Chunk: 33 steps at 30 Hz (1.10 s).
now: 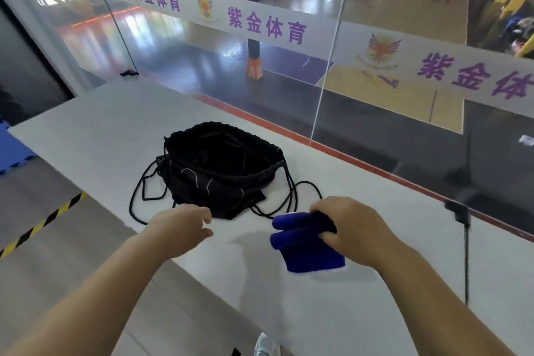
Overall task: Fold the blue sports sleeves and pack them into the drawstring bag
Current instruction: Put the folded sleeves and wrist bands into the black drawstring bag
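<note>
The blue sleeves are held folded into a thick bundle in the right hand, fingers over the top and thumb underneath, so that the bundle is pinched at its right end. The bundle appears lifted just off the table, judging by the faint shadow at its seven o'clock, though contact at its lower white-edged end cannot be ruled out. How many sleeves are in the bundle cannot be told.

The left hand is loosely curled, with thumb and forefinger slightly apart and nothing clearly gripped. It is placed at the bag's six o'clock, just beside its near edge; whether it touches the fabric cannot be told.

The bag lies slumped on the table at eleven o'clock from the bundle, its mouth gaping wide and turned up and slightly toward the viewer. Its cords are spread loosely to nine o'clock and also trail toward the right hand at four o'clock.

The folding is judged to be finished, and the packing step to be in hand. For the next move, the bundle would need to be carried toward eleven o'clock and lowered through the mouth, kept compressed so that the folds are not sprung. The near rim would best be steadied or lifted by the left hand, since the soft fabric is likely to collapse. The trailing cords should be kept clear of the bundle.
</note>
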Each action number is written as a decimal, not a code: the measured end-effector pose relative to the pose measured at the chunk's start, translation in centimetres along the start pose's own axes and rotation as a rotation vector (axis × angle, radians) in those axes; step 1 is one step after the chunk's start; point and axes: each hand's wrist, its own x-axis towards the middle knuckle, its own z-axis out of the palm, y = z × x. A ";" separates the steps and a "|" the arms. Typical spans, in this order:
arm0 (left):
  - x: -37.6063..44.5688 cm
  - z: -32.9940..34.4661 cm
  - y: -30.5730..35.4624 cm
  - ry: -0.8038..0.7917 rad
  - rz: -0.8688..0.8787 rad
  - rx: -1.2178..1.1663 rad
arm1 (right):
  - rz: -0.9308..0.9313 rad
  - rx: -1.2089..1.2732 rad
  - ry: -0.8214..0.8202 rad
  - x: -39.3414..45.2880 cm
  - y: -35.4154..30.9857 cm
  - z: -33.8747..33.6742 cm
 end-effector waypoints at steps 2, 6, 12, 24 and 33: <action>2.1 -1.2 -1.3 0.023 -0.010 -0.011 | -0.003 0.018 0.015 3.0 -0.1 -0.4; 5.8 -2.8 -3.4 0.113 -0.011 -0.102 | 0.015 0.102 0.048 8.1 -0.6 -1.0; 11.6 -3.6 -7.0 0.204 -0.023 -0.248 | 0.076 0.280 0.099 14.1 -2.2 -1.5; 25.4 -7.0 -12.3 0.085 0.136 -0.072 | 0.318 0.279 0.202 25.4 -6.8 0.7; 28.6 -9.1 -13.4 0.104 0.309 -0.406 | 0.371 0.373 0.084 28.9 -8.6 2.8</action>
